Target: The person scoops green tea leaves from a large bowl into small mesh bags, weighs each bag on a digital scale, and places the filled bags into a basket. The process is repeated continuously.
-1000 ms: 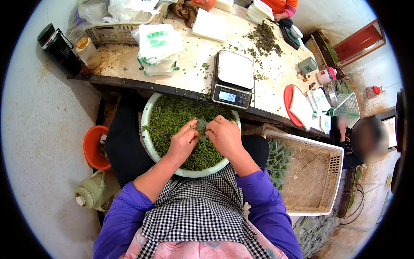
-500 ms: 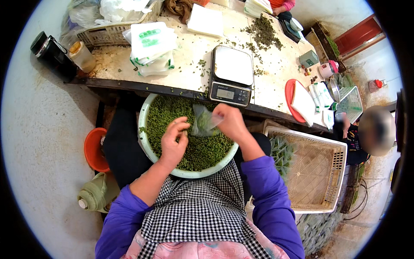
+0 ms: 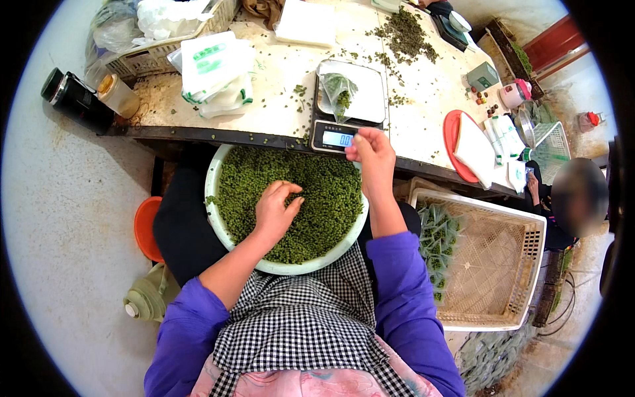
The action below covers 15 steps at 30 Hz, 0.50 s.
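Observation:
A pale round basin point(image 3: 213, 221) full of small round green berries, like green peppercorns, sits across my lap. Just over the berries is my left hand point(image 3: 276, 210), its fingers loosely bent and the thumb apart, nothing visible in it. On the white plate of a digital scale point(image 3: 370, 99) lies a clear plastic bag point(image 3: 340, 92) with some green berries inside. My right hand point(image 3: 374, 159) is at the scale's lit display, apart from the bag; its fingertips are drawn together and nothing shows between them.
Right of the basin stands a cream plastic crate point(image 3: 489, 255) with filled bags point(image 3: 436, 245) along its left side. White bags point(image 3: 215, 73) are stacked on the table point(image 3: 284, 86). A red tray point(image 3: 455, 142) lies rightward, near another person point(image 3: 533, 188). An orange bucket point(image 3: 147, 228) stands left.
The bag of berries went from my right hand, over the basin, onto the scale, and that hand has let it go. The scale display is lit. My left hand shifted slightly right.

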Each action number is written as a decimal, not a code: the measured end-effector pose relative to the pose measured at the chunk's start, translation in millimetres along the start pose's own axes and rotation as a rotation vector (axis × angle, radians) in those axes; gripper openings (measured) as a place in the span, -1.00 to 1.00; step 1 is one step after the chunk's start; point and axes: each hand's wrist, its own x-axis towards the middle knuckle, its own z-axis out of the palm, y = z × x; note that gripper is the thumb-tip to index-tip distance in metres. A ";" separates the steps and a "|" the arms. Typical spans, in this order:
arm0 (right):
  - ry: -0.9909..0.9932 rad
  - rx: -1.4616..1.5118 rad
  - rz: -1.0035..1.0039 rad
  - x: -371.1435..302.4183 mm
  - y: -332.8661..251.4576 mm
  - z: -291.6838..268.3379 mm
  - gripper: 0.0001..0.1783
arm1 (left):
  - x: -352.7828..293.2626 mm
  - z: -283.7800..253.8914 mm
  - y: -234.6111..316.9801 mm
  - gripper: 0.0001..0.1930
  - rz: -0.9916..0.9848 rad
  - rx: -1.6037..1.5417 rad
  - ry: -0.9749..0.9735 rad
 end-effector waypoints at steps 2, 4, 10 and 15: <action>-0.058 0.025 0.041 -15.1 13.1 -17.4 -0.80 | 15.8 9.5 12.2 -0.71 -0.079 0.112 -0.079; -0.085 0.027 0.104 -28.4 26.0 -32.5 -0.83 | 31.8 27.8 16.7 -0.67 -0.010 0.234 -0.058; -0.144 0.022 0.141 -62.4 31.8 -50.3 -0.84 | 49.3 51.1 26.1 -0.76 0.046 0.383 -0.095; -0.124 0.024 0.103 -62.5 27.2 -60.9 -0.86 | 32.2 33.0 28.2 -0.81 -0.004 0.082 -0.007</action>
